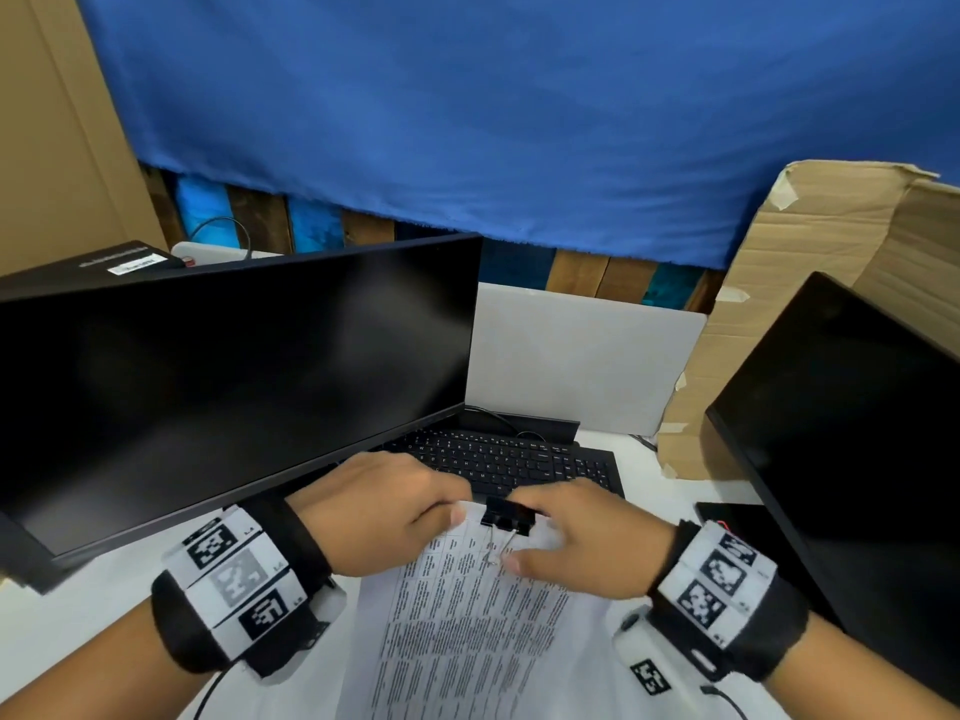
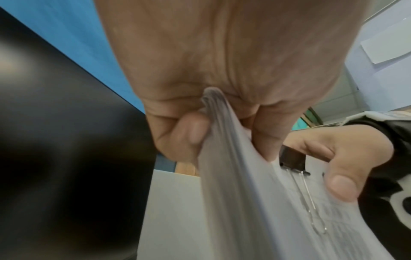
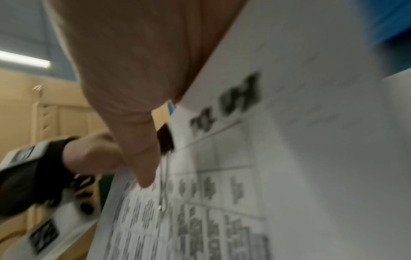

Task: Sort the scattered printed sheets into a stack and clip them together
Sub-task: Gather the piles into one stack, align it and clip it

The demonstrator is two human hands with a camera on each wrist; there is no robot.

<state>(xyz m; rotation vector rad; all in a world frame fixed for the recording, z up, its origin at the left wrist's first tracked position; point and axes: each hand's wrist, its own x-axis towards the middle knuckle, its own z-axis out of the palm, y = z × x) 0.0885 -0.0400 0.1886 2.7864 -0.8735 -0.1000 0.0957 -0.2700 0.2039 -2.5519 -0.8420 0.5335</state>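
Observation:
A stack of printed sheets (image 1: 467, 631) lies tilted over the white desk in front of me. A black binder clip (image 1: 508, 516) is clamped on its top edge, one wire handle folded flat onto the top sheet. My left hand (image 1: 447, 511) pinches the stack's top left corner; the left wrist view shows thumb and fingers (image 2: 193, 133) squeezing the sheet edges (image 2: 224, 149). My right hand (image 1: 535, 532) is on the clip: fingers curl over its back and the thumb (image 3: 144, 168) presses by the handle's end. The clip (image 2: 293, 160) shows beside that thumb.
A dark monitor (image 1: 234, 381) stands at the left, a second dark screen (image 1: 857, 433) at the right. A black keyboard (image 1: 519, 459) lies just beyond the hands. Behind are a cardboard box (image 1: 810, 241) and a white panel (image 1: 582, 356). A dark flat object (image 1: 727, 511) lies at the right.

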